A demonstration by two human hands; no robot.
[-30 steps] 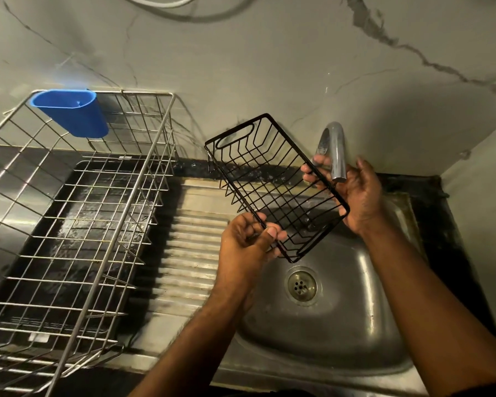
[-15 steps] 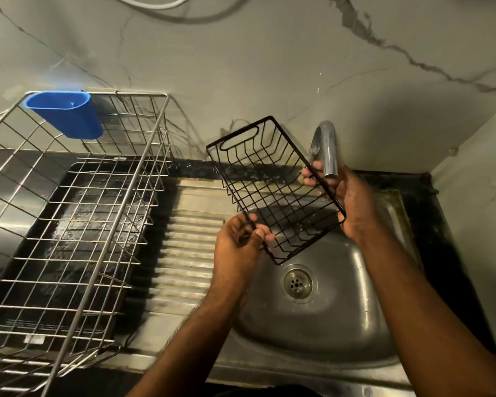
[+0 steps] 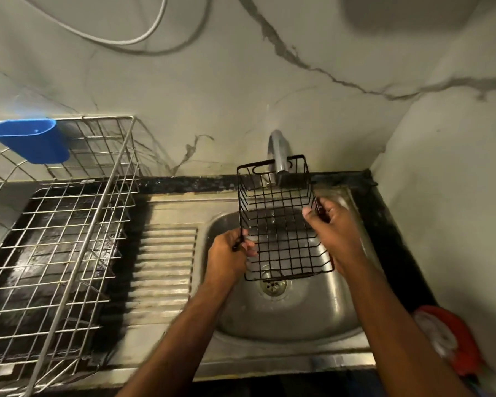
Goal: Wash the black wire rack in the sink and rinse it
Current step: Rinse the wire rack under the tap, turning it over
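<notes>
Gripping the black wire rack (image 3: pixel 279 224) by its long sides, both hands hold it over the sink (image 3: pixel 295 316), its far end under the tap (image 3: pixel 278 156); the left hand (image 3: pixel 231 257) curls round the left rim, the right hand (image 3: pixel 334 227) pinches the right rim (thumb on top). Both forearms reach forward; no writing is legible.
</notes>
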